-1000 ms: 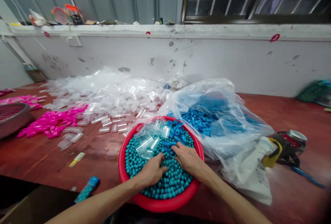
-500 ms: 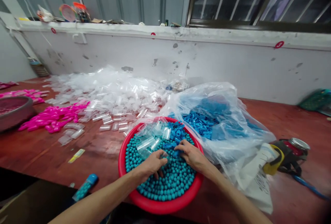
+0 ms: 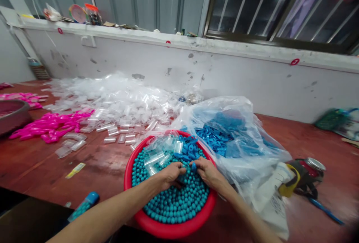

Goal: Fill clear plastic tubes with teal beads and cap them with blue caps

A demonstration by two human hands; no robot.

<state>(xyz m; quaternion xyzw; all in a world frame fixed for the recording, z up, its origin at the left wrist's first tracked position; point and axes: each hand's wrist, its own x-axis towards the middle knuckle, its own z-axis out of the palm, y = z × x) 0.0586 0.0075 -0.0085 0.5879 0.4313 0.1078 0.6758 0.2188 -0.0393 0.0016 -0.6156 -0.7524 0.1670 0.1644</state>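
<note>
A red basin full of teal beads stands in front of me at the table's front edge. My left hand is closed above the beads, pinching a clear plastic tube that its fingers mostly hide. Opposite it, my right hand grips a small blue plastic cap between thumb and fingers, apart from the tube by a small gap. On the beads at the basin's far side lie loose clear tubes and a heap of blue caps.
Clear tubes are piled along the wall. Pink plastic pieces lie to the left beside a grey basin. An open plastic bag of blue pieces sits behind right. A bead-filled tube is at the front-left edge.
My right hand has lifted a blue cap from the heap and brought it near the left hand. The left hand keeps its pinch over the beads. The camera view has tilted slightly.
</note>
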